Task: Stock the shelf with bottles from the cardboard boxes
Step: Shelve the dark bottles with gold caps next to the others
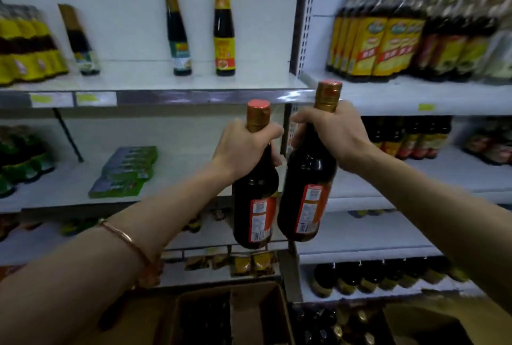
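Note:
My left hand point(243, 145) grips the neck of a dark glass bottle point(255, 200) with a gold-and-red cap and an orange label. My right hand point(332, 137) grips the neck of a second, matching bottle point(307, 195), held slightly higher. Both bottles hang upright in the air side by side, in front of the white shelf unit, level with its middle shelf point(194, 167). An open cardboard box point(266, 311) with dark bottles inside stands below, and another box point(332, 325) of bottles sits to its right.
The upper shelf point(166, 81) carries three lone sauce bottles and yellow packs at the left. The right bay holds rows of yellow-labelled bottles point(388, 42) above and dark bottles lower down. Green packets point(124, 173) lie on the middle shelf.

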The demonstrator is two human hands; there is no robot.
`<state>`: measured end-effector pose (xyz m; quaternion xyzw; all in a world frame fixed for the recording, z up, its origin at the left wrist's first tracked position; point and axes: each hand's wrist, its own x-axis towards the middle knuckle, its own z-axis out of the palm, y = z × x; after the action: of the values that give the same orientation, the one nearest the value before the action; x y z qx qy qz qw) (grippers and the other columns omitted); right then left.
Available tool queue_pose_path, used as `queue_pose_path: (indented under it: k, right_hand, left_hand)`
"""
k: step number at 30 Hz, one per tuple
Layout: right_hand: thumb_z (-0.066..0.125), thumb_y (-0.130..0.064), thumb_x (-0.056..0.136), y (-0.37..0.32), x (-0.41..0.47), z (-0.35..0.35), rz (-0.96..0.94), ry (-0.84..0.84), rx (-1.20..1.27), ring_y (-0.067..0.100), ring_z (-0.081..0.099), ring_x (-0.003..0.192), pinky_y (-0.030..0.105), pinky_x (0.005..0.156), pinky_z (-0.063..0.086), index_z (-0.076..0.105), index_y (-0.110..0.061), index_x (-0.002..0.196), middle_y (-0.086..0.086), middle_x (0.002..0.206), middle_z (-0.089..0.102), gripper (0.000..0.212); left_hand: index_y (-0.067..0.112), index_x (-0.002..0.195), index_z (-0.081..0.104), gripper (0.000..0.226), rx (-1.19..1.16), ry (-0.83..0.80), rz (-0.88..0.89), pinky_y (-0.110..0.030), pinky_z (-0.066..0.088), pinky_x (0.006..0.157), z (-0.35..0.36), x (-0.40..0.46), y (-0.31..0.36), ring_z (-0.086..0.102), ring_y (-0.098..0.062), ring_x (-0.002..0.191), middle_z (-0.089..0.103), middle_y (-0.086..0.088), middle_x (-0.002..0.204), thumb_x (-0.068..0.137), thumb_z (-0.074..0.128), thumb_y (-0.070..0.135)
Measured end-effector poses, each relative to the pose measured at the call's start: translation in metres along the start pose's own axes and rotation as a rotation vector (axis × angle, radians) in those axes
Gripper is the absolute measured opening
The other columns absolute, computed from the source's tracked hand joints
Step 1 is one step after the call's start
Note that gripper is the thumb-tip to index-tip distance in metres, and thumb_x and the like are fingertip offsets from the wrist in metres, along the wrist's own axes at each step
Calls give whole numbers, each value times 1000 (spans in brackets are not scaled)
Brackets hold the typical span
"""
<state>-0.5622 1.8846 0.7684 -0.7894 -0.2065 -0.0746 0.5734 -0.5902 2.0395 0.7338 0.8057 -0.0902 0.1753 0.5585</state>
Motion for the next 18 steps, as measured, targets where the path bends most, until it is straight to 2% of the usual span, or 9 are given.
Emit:
queue_pose_path:
  k: [2,4,9,14,16,18]
  right_hand:
    - [65,-18,83,-18,-7,-20,14,63,3,24,68,60,33,67,55,66,-1,65,14,66,71,25]
    - [65,-23,80,-34,-13,-40,3,108,-51,30,69,63,36,69,56,68,5,68,15,68,72,31]
    - [64,-21,80,-64,-28,-97,59,250,-111,29,65,58,36,67,55,68,5,61,19,65,70,32]
    - [63,-21,83,-73,-51,-165,128,372,-165,20,61,50,18,49,47,69,12,68,14,58,68,37]
    - [63,-23,82,-69,-61,-196,162,425,-172,22,62,51,20,52,48,69,8,63,15,60,69,37]
    - [64,-22,81,-63,-70,-229,174,477,-175,27,64,56,29,60,51,68,3,57,19,65,70,35]
  left_hand:
    - [12,43,65,39,-52,-54,20,-35,52,81,7,6,19,66,-21,61,69,-13,57,74,55,33]
    - [11,42,65,39,-98,-111,36,-42,53,86,19,10,37,67,-28,63,68,-16,57,73,56,33]
    - [10,44,64,35,-170,-244,62,-51,51,89,64,26,84,67,-32,64,68,-19,60,68,58,34]
    - [13,43,63,35,-216,-361,127,-47,53,85,124,40,128,67,-27,60,69,-16,60,69,59,35]
    - [12,42,62,36,-270,-424,124,-44,54,79,153,44,145,65,-30,58,68,-19,60,71,60,32]
    - [10,43,61,37,-312,-480,130,-43,54,77,185,45,161,64,-32,58,67,-22,60,76,61,28]
